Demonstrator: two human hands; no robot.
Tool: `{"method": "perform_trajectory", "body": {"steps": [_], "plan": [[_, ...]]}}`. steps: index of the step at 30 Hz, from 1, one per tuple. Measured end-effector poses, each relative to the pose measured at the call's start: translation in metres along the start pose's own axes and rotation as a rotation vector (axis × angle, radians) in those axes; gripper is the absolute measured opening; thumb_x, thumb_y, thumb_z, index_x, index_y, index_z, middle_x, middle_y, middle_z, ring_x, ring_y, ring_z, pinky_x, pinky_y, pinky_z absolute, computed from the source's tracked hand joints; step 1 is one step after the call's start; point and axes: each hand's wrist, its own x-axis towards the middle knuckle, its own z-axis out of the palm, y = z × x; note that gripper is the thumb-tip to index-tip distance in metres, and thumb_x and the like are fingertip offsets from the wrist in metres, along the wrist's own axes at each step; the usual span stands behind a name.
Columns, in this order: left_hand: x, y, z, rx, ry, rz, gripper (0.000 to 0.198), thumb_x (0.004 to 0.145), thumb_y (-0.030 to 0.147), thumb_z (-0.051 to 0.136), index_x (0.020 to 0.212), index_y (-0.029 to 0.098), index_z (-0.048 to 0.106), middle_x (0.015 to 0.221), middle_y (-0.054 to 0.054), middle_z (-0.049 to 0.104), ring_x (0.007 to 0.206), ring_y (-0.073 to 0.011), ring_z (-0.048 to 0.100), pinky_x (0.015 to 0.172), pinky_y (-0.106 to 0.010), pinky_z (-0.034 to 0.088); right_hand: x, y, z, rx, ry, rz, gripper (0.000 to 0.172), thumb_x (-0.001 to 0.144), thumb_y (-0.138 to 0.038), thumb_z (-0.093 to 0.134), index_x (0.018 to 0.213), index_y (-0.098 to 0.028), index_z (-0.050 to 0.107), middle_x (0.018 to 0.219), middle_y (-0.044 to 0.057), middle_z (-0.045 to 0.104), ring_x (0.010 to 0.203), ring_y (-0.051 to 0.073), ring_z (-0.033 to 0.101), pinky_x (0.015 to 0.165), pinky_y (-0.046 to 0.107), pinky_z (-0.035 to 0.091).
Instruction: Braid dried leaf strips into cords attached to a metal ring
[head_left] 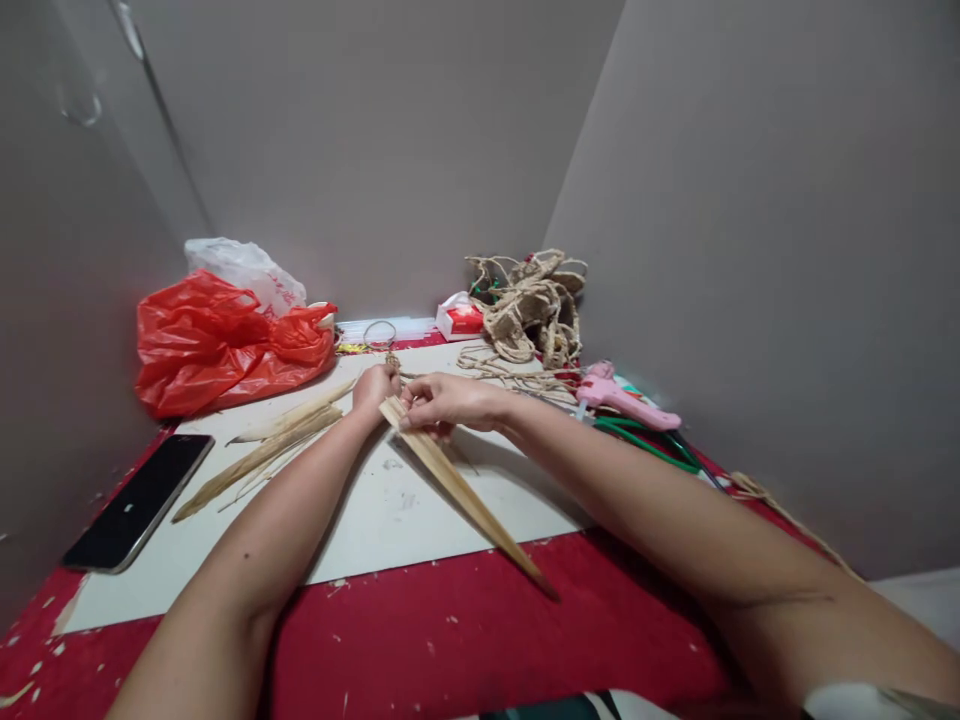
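My left hand (pixel 375 387) is closed around the upper end of a long dried leaf strip (pixel 465 495). My right hand (pixel 442 402) pinches the same strip just beside it, fingers pressed on its wide end. The strip slants down to the right, its pointed tip over the red cloth (pixel 450 640). Both hands hover above a white board (pixel 390 510). A thin piece of twine (pixel 393 360) shows just above my left hand.
More dried leaf strips (pixel 262 450) lie left of my arm. A black phone (pixel 139 500) rests at the left edge. A red plastic bag (pixel 217 345), a heap of jute rope (pixel 529 305), a pink glue gun (pixel 626 398) and green wires (pixel 645 445) line the back and right.
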Motion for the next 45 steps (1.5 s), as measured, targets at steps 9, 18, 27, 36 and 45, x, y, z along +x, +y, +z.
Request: {"method": "perform_trajectory", "body": {"steps": [9, 18, 27, 36, 45], "plan": [[0.013, -0.010, 0.001, -0.290, -0.007, -0.095, 0.016, 0.070, 0.024, 0.057, 0.056, 0.016, 0.057, 0.042, 0.004, 0.046, 0.042, -0.0100, 0.042, 0.047, -0.022, 0.031, 0.023, 0.037, 0.005, 0.139, 0.301, 0.090, 0.016, 0.077, -0.014, 0.060, 0.064, -0.014, 0.051, 0.039, -0.003, 0.052, 0.029, 0.006, 0.042, 0.029, 0.014, 0.035], [0.009, 0.000, 0.003, -0.592, -0.021, -0.260, 0.013, 0.066, 0.024, 0.060, 0.060, 0.017, 0.052, 0.043, 0.004, 0.049, 0.039, -0.0092, 0.042, 0.044, -0.022, 0.034, 0.034, 0.043, 0.014, 0.221, 0.426, -0.059, 0.020, 0.077, -0.012, 0.061, 0.065, -0.017, 0.045, 0.038, -0.006, 0.049, 0.029, 0.006, 0.042, 0.028, 0.014, 0.034], [0.006, -0.001, 0.003, -0.694, -0.013, -0.303, 0.009, 0.065, 0.020, 0.062, 0.059, 0.016, 0.055, 0.047, 0.003, 0.053, 0.042, -0.0098, 0.046, 0.046, -0.023, 0.037, 0.030, 0.038, 0.018, 0.350, 0.437, -0.061, 0.015, 0.080, -0.014, 0.053, 0.072, -0.020, 0.042, 0.038, -0.008, 0.047, 0.027, 0.007, 0.037, 0.026, 0.015, 0.026], [0.010, 0.000, 0.003, -0.700, -0.022, -0.313, 0.011, 0.066, 0.018, 0.061, 0.058, 0.016, 0.055, 0.046, 0.003, 0.052, 0.041, -0.0088, 0.043, 0.045, -0.022, 0.035, 0.028, 0.038, 0.004, 0.620, 0.266, -0.003, 0.023, 0.074, -0.010, 0.061, 0.064, -0.016, 0.041, 0.038, -0.011, 0.036, 0.030, 0.001, 0.029, 0.030, 0.011, 0.020], [0.012, -0.005, 0.010, -0.621, 0.037, -0.251, 0.016, 0.069, 0.023, 0.063, 0.058, 0.015, 0.055, 0.041, 0.006, 0.044, 0.038, -0.0062, 0.034, 0.042, -0.020, 0.025, 0.032, 0.035, 0.023, 0.374, 0.345, -0.051, 0.020, 0.078, -0.010, 0.058, 0.063, -0.016, 0.046, 0.038, -0.005, 0.050, 0.029, 0.005, 0.041, 0.030, 0.013, 0.032]]}}
